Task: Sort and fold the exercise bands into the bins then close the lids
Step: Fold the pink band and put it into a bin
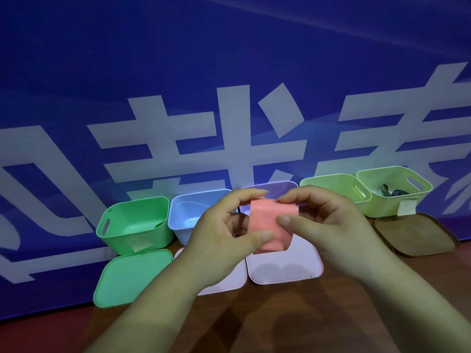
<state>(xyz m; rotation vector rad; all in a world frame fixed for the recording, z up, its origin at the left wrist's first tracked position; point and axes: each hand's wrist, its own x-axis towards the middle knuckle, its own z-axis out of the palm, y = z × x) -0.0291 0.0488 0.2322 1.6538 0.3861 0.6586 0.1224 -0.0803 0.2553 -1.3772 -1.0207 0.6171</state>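
Left hand (221, 233) and right hand (323, 225) pinch a folded pink band (272, 225) between thumbs and fingertips, raised before a row of open bins. Green bin (119, 235) stands leftmost; dark bands (393, 192) lie in the rightmost bin (382, 207).

Brown tbl (280, 322) – bins (135, 222) at back, lids (132, 276) nearer.

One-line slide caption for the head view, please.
Left hand and right hand pinch a folded pink exercise band in front of open bins, lids lying on the table.
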